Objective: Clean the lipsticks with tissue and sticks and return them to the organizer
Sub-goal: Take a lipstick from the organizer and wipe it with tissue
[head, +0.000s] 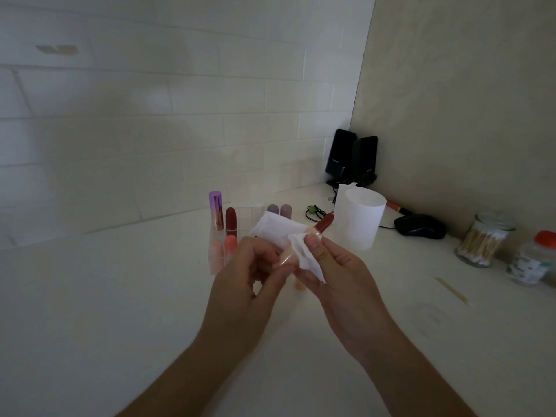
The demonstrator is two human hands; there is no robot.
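Above the table (120,296), the left hand (240,275) closes its grip on the peach tube of the lipstick (326,224), whose dark red bullet is exposed. The right hand (340,272) pinches white tissue (279,233) against it.

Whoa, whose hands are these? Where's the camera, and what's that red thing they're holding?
There is no machine here, just a person. The one picture comes from a camera worn on the person's head, looking down, so you see both arms reaching forward. The left hand grips the bottom of an open lipstick, whose red tip pokes up. The right hand pinches a white tissue round it, to wipe it. Behind, on the white counter, more lipsticks stand in a clear organizer. To the right are a white cup, a black mouse, a jar of cotton swabs and a thin wooden stick.
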